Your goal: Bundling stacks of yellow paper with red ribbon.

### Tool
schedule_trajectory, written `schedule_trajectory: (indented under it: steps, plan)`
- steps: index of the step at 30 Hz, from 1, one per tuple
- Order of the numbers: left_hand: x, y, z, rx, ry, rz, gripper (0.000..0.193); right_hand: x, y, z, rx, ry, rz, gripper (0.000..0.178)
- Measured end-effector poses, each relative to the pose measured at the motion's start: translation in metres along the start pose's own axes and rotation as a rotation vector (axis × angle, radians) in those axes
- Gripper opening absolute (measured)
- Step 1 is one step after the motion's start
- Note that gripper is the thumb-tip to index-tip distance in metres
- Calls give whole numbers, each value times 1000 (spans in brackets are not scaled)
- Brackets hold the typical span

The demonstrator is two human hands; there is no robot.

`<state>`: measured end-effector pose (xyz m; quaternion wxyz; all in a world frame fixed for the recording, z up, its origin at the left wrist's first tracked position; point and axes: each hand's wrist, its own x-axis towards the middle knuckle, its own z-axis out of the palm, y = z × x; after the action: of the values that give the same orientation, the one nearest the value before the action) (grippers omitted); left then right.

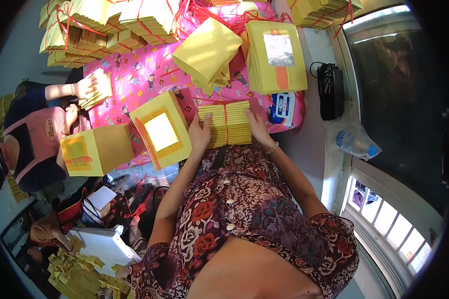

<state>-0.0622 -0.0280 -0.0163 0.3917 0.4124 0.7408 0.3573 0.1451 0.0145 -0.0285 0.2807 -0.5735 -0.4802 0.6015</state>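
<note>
Two hands (199, 133) (258, 127) clasp one tied bundle (238, 127) between them.

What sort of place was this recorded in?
Probably a small workshop for paper goods: a red-tied yellow bundle is held at the pink-covered table, more stacked bundles stand across it, and a co-worker's hand rests on similar yellow paper.

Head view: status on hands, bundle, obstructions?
Left hand, right hand: holding opposite ends of yellow bundle. Red string across its middle. No obstruction visible; blue-and-white packet beside right hand.
</note>
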Motion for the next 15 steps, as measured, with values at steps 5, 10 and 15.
schedule_trajectory:
  steps: [5,10,15]
  plan:
    - [0,3,-3,58,8,33,44,-3,-7,4,-175,28,52,51]
    - [0,4,-3,57,-36,19,42,1,3,-1,-186,9,45,52]
    - [15,-17,12,-483,-50,-119,40,5,-10,3,-241,19,-15,52]
